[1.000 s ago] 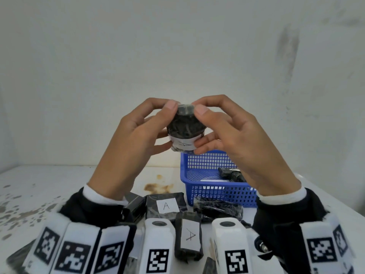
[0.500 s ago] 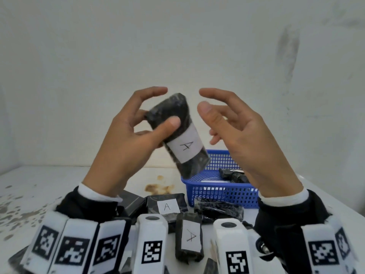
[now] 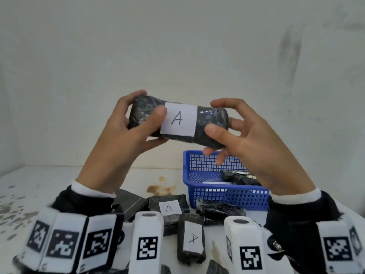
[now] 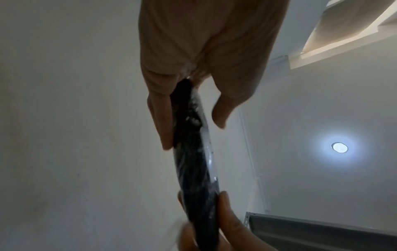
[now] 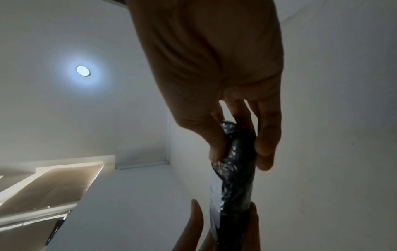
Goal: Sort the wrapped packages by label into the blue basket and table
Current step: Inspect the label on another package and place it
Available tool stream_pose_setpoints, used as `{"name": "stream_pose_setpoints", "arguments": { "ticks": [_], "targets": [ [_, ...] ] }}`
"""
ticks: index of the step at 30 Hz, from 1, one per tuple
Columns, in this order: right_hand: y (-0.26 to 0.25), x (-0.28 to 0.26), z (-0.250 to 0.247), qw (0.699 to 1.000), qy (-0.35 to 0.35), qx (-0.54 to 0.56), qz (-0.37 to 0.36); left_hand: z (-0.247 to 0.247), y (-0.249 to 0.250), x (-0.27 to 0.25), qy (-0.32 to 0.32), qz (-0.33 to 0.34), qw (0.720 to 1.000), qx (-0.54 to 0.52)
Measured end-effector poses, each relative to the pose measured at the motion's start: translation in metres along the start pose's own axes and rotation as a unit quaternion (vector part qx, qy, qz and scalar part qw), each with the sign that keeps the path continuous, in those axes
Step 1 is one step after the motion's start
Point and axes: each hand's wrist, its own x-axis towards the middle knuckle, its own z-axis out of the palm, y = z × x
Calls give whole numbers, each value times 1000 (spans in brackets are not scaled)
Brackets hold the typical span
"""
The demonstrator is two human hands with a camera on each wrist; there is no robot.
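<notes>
A black wrapped package with a white label marked A is held level in the air, label toward me. My left hand grips its left end with thumb in front and fingers behind. My right hand grips its right end the same way. Seen edge-on, the package runs between both hands in the left wrist view, and the package shows likewise in the right wrist view. The blue basket stands below on the right with a black package inside.
Several black wrapped packages lie on the white table near me, two labelled A and one unlabelled side up. A brown stain marks the table left of the basket. A white wall stands close behind.
The package has turned from end-on to level with its A label facing me. My right hand, off it half a second ago, holds its right end again.
</notes>
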Motion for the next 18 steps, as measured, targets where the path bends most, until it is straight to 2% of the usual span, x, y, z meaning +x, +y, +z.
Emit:
{"name": "stream_pose_setpoints", "arguments": {
  "ticks": [7, 11, 18],
  "targets": [
    [-1, -1, -2, 999, 16, 8, -46, 0, 2, -1, -14, 10, 998, 66],
    [-2, -1, -2, 999, 14, 9, -43, 0, 1, -2, -24, 24, 996, 84],
    [-4, -3, 3, 998, 25, -14, -52, 7, 1, -6, 4, 45, 988, 147]
  ]
}}
